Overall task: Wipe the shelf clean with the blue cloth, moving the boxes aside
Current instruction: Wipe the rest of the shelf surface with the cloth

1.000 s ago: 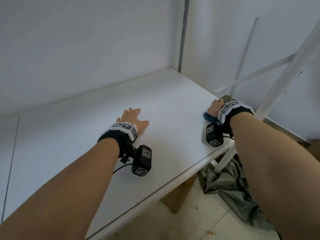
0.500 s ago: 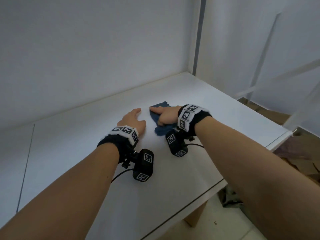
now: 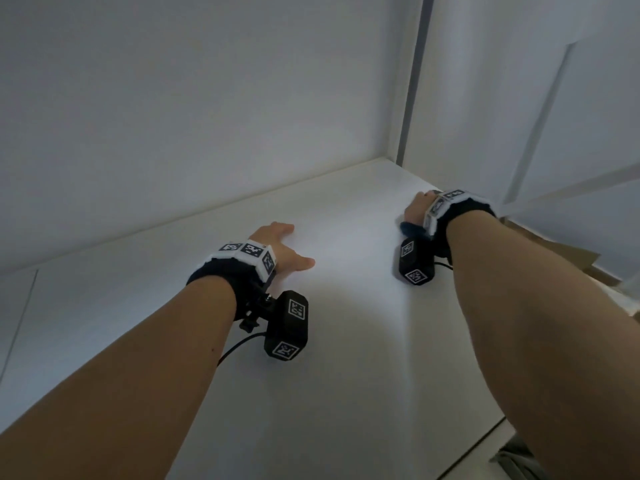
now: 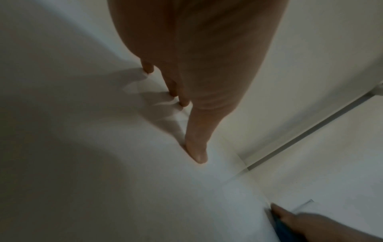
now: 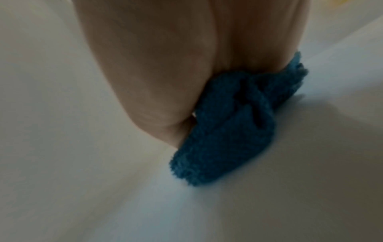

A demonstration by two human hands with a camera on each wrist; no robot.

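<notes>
**Both hands down on shelf, cloth under right**

Left hand (image 3: pixel 280 249) laid flat on white shelf (image 3: pixel 346 341), palm down, fingers (image 4: pixel 196 147) straight and spread, tips touching the surface. Grip loose and empty, nothing held. Wrist strapped with black band and marker tags; camera block hung just behind it.

Right hand (image 3: pixel 417 211) set well apart to the right of the left, close to the shelf's right end and the upright side wall (image 3: pixel 485 116). Blue cloth (image 5: pixel 234 124) bunched under the palm, pressed against the shelf. Edge of cloth (image 3: pixel 412 230) showing at heel of hand. Finger positions around the cloth hidden in every view; could not tell whether curled round it or pressing flat. Picture blurred.

Blue cloth (image 4: pixel 283 229) also glimpsed from left wrist view, beneath right hand (image 4: pixel 306 224), near the corner.

Back wall (image 3: pixel 207 116) beyond both hands. Brown cardboard (image 3: pixel 554 251) visible past right forearm, off the shelf.
</notes>
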